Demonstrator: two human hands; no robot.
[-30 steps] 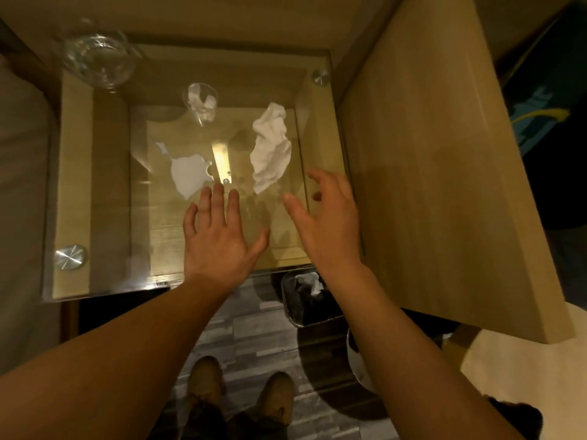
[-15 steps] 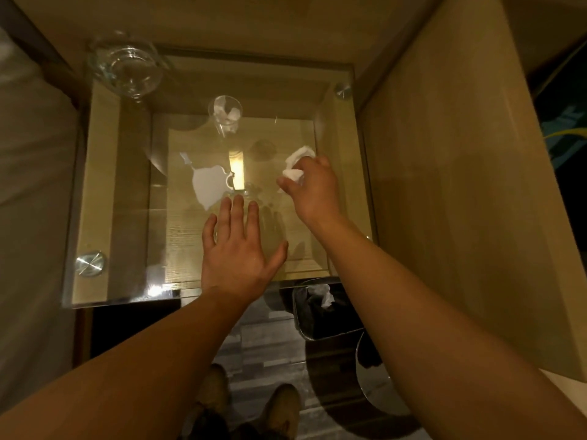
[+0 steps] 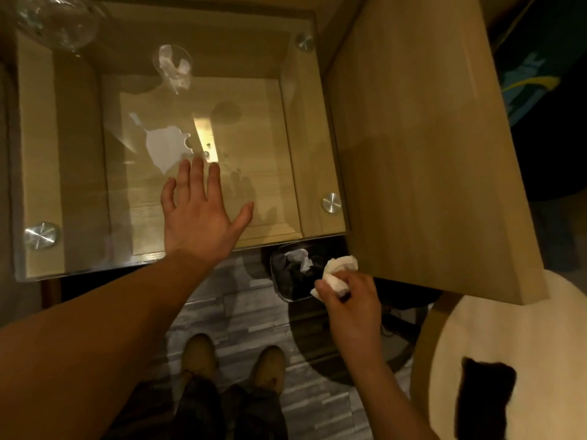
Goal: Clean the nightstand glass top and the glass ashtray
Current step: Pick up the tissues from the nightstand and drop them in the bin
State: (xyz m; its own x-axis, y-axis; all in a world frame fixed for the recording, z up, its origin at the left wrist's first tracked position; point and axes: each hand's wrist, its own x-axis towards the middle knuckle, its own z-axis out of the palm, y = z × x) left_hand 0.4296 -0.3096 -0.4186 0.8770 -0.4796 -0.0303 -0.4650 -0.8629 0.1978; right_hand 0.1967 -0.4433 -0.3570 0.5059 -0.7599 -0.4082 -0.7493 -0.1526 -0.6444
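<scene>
Left hand flat, spread on glass surface; right hand pinches crumpled tissue over bin. Top looks wiped, ashtray probably left.

The glass ashtray is blurred and cut off by the top edge, so only its near rim shows. The right hand curls round a crumpled tissue and hides part of it. Tissue and hand together cover the right part of the dark waste bin. The white scraps in the small glass are too blurred to name. A dark shape on the pale round surface runs off the bottom edge and cannot be identified.
</scene>
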